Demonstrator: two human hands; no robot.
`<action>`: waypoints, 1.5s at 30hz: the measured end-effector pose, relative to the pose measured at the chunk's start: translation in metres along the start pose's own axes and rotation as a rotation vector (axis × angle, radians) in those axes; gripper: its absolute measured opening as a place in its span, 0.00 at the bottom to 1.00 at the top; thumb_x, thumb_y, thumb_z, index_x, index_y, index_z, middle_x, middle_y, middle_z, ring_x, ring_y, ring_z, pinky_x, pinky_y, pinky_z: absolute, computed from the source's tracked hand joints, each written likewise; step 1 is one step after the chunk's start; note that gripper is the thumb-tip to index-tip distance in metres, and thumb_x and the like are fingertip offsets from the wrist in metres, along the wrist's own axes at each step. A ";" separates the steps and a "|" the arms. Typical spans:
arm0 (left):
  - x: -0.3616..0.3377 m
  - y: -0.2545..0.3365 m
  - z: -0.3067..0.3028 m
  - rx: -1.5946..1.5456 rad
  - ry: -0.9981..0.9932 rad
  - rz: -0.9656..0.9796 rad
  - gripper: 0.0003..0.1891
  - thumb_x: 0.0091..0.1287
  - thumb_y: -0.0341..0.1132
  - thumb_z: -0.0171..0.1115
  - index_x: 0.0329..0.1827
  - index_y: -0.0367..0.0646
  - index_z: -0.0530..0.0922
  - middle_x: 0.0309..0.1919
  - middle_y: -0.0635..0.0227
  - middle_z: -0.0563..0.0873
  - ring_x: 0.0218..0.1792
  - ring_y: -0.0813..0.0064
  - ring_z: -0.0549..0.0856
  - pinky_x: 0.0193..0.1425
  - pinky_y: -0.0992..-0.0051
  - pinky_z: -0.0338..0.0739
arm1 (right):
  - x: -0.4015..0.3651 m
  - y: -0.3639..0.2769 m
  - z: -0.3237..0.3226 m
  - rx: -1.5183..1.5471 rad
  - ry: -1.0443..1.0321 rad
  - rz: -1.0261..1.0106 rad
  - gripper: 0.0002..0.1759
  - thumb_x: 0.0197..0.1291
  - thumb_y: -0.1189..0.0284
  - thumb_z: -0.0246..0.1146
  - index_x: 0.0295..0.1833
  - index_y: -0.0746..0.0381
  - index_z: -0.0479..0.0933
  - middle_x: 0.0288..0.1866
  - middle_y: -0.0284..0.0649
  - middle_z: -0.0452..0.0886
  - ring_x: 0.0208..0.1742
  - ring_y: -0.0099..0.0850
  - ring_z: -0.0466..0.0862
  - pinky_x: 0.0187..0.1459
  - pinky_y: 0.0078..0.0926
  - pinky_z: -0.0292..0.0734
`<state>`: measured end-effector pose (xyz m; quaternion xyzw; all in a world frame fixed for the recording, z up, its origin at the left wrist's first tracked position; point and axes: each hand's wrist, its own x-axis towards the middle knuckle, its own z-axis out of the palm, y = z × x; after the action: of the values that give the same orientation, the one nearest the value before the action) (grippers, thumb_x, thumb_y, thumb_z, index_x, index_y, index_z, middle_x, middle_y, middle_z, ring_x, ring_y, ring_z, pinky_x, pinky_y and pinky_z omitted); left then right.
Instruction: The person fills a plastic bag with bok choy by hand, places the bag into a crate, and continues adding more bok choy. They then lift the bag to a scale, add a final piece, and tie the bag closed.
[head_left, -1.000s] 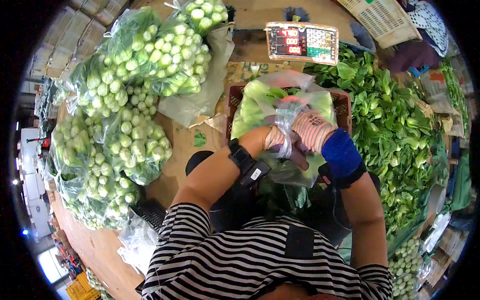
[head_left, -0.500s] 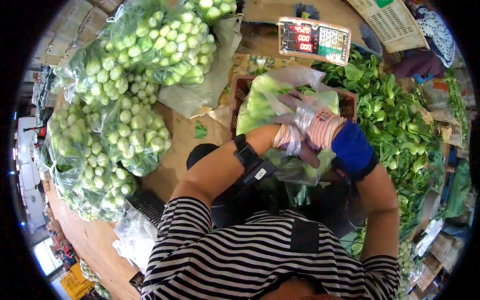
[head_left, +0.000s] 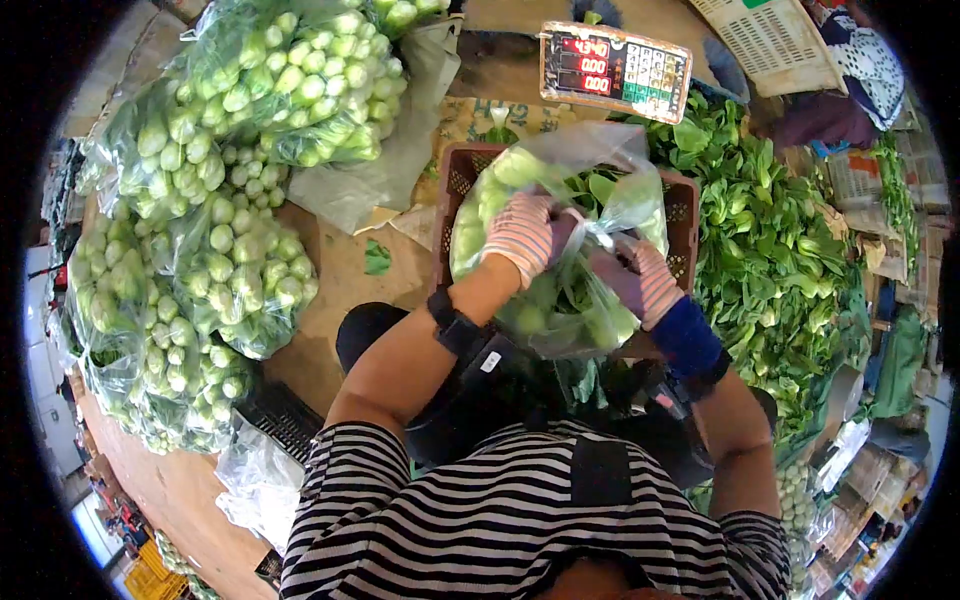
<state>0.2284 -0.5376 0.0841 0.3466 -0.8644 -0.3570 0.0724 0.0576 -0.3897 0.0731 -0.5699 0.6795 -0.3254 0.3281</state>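
Note:
A clear plastic bag (head_left: 625, 210) full of bok choy sits in a dark red crate (head_left: 455, 190), its neck twisted into a narrow strand. My left hand (head_left: 528, 232), in a striped glove with dark fingertips, is closed on the neck from the left. From the right, my right hand (head_left: 640, 272), gloved alike and with a blue cuff, pinches the other side of the neck. Between the two hands the gathered plastic looks white and tight. Green leaves and pale stems show through the bag's wall.
A scale display (head_left: 615, 72) with red digits stands behind the crate. Several filled bags of bok choy (head_left: 330, 80) are piled on the left. Loose bok choy (head_left: 770, 240) is heaped on the right. A pale crate (head_left: 770, 45) lies at the back right.
My hands were crossed close together over the bag; now they are apart on either side of its twisted neck. The display's top reading has dropped.

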 end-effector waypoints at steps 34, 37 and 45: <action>0.030 0.011 -0.016 -0.357 -0.218 0.577 0.20 0.60 0.22 0.54 0.57 0.44 0.77 0.50 0.67 0.83 0.52 0.69 0.81 0.56 0.70 0.74 | -0.002 -0.058 -0.007 1.248 -0.103 0.663 0.25 0.61 0.69 0.57 0.64 0.58 0.66 0.34 0.31 0.79 0.26 0.17 0.78 0.16 0.10 0.65; 0.033 0.013 -0.013 -0.778 -0.398 0.136 0.17 0.62 0.26 0.57 0.54 0.47 0.78 0.39 0.70 0.83 0.41 0.78 0.81 0.46 0.73 0.76 | 0.008 -0.052 0.003 1.311 -0.147 0.551 0.25 0.60 0.69 0.59 0.63 0.59 0.68 0.34 0.29 0.79 0.24 0.15 0.77 0.15 0.08 0.64; 0.036 -0.016 0.027 -0.580 -0.603 0.280 0.18 0.61 0.27 0.58 0.55 0.47 0.76 0.36 0.68 0.83 0.36 0.76 0.80 0.43 0.75 0.75 | 0.005 -0.013 0.014 1.113 -0.302 0.561 0.27 0.58 0.66 0.62 0.63 0.61 0.68 0.43 0.32 0.81 0.32 0.17 0.80 0.20 0.11 0.71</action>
<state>0.2000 -0.5540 0.0487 0.0720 -0.7496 -0.6566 -0.0413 0.0755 -0.3977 0.0758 -0.1544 0.4785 -0.4473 0.7397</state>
